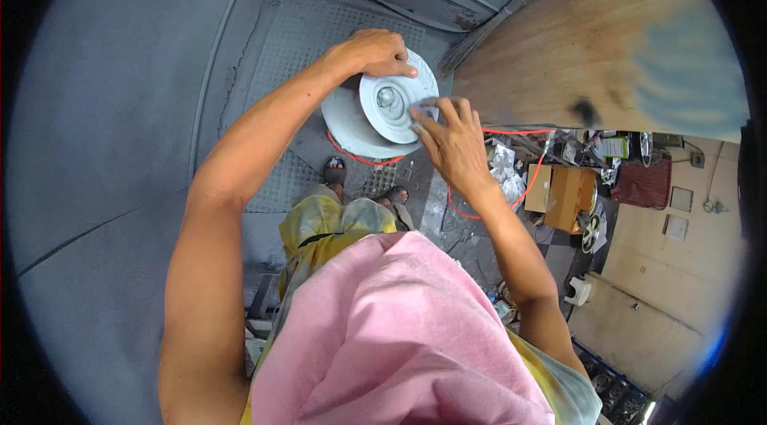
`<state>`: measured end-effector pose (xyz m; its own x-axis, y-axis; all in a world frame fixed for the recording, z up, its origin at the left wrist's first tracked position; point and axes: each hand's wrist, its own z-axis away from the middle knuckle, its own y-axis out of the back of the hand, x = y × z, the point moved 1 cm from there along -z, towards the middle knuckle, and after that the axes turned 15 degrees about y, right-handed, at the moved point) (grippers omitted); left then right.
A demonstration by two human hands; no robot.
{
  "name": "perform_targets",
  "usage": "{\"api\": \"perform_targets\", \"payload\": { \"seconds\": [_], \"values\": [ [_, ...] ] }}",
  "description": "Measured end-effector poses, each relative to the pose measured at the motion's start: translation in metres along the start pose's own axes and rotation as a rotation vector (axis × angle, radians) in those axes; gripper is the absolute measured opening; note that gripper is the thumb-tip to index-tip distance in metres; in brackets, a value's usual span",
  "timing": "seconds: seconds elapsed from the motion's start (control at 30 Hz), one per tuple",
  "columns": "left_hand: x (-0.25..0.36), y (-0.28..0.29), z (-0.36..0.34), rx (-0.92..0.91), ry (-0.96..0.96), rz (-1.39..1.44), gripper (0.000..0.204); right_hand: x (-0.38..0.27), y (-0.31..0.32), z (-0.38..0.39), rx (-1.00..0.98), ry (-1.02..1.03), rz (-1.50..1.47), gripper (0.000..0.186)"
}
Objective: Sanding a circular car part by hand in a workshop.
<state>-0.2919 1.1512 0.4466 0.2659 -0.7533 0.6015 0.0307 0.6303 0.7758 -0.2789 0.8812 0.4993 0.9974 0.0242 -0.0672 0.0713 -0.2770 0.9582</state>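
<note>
A white round disc [371, 101] with raised rings and a greyish round center is tilted in front of me. My left hand [377, 53] is closed on its upper edge, the thumb lying on the face. At the disc's right edge is my right hand [454, 133], its fingers bent and their tips touching the face near the rim. A small greyish patch shows under those fingers; I cannot make out what it is. Below and behind the disc is a wider, pale round surface [347, 129], partly hidden by it.
A wooden panel [575, 49] with bluish paint stands at the upper right. A red hose [531, 177] loops near the pale surface and across the floor. A cardboard box [569, 197] sits among clutter at right. Grey walls [120, 105] close in on the left.
</note>
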Motion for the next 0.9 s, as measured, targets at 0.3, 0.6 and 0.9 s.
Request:
{"api": "perform_targets", "payload": {
  "seconds": [0.3, 0.6, 0.9],
  "values": [
    [-0.006, -0.002, 0.011, 0.026, 0.03, 0.022, 0.058, -0.019, -0.02, 0.012, 0.095, -0.098, -0.067, 0.034],
    [0.002, 0.005, 0.013, -0.027, 0.016, -0.018, 0.057, 0.014, -0.031, -0.014, 0.183, -0.19, 0.057, 0.04],
    [0.01, 0.007, 0.019, 0.026, 0.031, 0.066, 0.053, 0.008, -0.026, -0.001, 0.204, -0.159, 0.067, 0.041]
  ]
}}
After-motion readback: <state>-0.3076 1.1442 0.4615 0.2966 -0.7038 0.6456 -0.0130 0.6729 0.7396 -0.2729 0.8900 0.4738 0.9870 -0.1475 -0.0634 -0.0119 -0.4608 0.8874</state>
